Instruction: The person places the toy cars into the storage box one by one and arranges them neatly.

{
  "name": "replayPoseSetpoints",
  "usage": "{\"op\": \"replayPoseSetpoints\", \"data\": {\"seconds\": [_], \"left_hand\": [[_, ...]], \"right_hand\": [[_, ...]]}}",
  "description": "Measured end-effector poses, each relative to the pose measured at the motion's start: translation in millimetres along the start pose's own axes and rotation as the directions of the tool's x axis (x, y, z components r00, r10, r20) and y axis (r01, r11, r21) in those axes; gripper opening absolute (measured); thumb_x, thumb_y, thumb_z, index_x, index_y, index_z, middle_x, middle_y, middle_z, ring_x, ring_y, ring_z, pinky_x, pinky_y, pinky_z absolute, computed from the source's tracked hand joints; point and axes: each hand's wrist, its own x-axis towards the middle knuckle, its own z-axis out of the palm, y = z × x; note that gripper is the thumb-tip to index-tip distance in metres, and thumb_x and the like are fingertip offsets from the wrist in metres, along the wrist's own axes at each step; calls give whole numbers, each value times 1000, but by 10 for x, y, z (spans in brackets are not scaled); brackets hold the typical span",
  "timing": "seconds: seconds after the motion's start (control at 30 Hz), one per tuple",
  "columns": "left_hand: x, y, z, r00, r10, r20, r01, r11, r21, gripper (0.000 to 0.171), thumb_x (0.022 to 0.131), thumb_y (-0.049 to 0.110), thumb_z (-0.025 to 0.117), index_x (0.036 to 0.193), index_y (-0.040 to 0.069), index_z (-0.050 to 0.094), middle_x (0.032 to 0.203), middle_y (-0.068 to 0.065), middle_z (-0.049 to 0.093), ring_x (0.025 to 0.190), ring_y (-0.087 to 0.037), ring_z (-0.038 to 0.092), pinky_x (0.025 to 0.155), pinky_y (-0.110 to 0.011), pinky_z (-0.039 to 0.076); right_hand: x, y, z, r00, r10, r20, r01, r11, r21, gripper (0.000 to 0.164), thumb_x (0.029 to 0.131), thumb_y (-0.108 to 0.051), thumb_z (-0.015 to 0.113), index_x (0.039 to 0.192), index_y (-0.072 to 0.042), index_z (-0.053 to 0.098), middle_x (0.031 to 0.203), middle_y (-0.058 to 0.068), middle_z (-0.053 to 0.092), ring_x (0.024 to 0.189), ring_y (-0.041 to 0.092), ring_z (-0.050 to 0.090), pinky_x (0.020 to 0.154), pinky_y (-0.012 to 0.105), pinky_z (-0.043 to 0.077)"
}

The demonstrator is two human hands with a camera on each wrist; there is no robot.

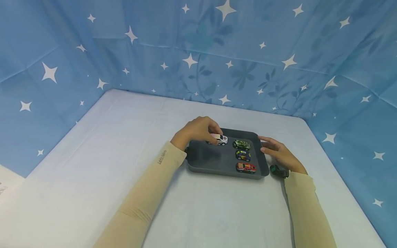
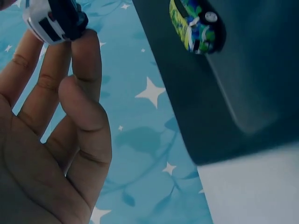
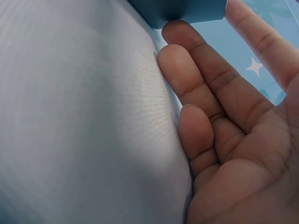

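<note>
My left hand point(image 1: 200, 130) is over the back left of a dark grey tray point(image 1: 214, 169), pinching a white toy car point(image 1: 221, 138) between thumb and fingers. The left wrist view shows that white car point(image 2: 51, 23) at the fingertips. Inside the tray, along its right side, stand a green camouflage toy car point(image 1: 241, 144), a dark blue toy car point(image 1: 243, 155) and a red toy car point(image 1: 246, 167). Against the tray's right wall rests my right hand point(image 1: 279, 151), fingers extended. Its fingertips point(image 3: 175, 35) touch the tray's outside in the right wrist view.
A white-covered table point(image 1: 124, 144) carries the tray. Behind and beside it hangs a blue cloth point(image 1: 149, 44) with white stars and leaf patterns. A dark strap point(image 1: 279, 171) circles the right wrist.
</note>
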Motion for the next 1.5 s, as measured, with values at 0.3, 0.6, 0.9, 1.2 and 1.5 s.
{"op": "replayPoseSetpoints", "data": {"seconds": [0.3, 0.6, 0.9, 1.2, 1.5], "left_hand": [[80, -1, 149, 998, -54, -16, 54, 997, 52, 31, 88, 20, 92, 117, 20, 83, 124, 1, 77, 115, -20, 69, 98, -46, 55], [131, -22, 299, 996, -88, -12, 89, 985, 146, 28, 88, 23, 93, 115, 22, 83, 123, 2, 78, 110, -20, 70, 97, -46, 56], [169, -24, 400, 993, -118, -15, 119, 972, 202, 28, 86, 21, 95, 111, 23, 83, 117, 4, 78, 104, -17, 71, 96, -45, 56], [219, -28, 500, 989, -149, -19, 148, 946, 288, 29, 83, 23, 98, 109, 26, 85, 107, 9, 78, 99, -14, 69, 97, -49, 55], [197, 15, 477, 987, -162, -11, 157, 940, 303, 33, 82, 25, 98, 113, 26, 85, 110, 10, 79, 103, -15, 70, 101, -50, 54]], "right_hand": [[12, -4, 2, 1000, 13, 5, -13, 1000, 9, 69, 111, -22, 64, 168, 0, 32, 171, 31, 31, 149, 55, 39, 121, 78, 23], [25, 4, 4, 1000, 25, 4, -25, 1000, 2, 69, 111, -21, 64, 168, -1, 32, 170, 32, 32, 150, 56, 38, 121, 79, 22], [35, 4, -4, 999, 40, -4, -40, 999, -14, 70, 110, -23, 66, 168, -2, 33, 171, 31, 31, 152, 56, 36, 121, 80, 19], [17, -11, 3, 1000, 30, 3, -30, 1000, 4, 69, 111, -21, 64, 169, -1, 32, 171, 32, 29, 150, 57, 37, 121, 79, 23], [10, -13, 0, 999, 36, -1, -36, 999, 4, 69, 111, -22, 63, 169, -2, 31, 171, 32, 30, 150, 57, 38, 120, 78, 24]]}}
